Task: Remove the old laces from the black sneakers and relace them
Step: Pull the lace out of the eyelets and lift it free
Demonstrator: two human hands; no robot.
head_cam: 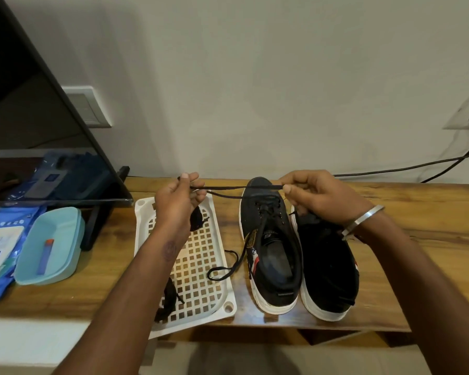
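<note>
Where the wooden table point(390, 255) edge lies nearest, a white perforated plastic tray point(201, 266) holding bundled black laces point(168, 296) is set beside two black white-soled sneakers point(271, 247), standing side by side. Farther back, a thin black shoelace point(236, 187) is stretched above the toes, pinched at one end by the left hand point(178, 201) and at the other by the right hand point(317, 196).

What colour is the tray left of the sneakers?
White, with a square-grid base; tray, head view.
</note>
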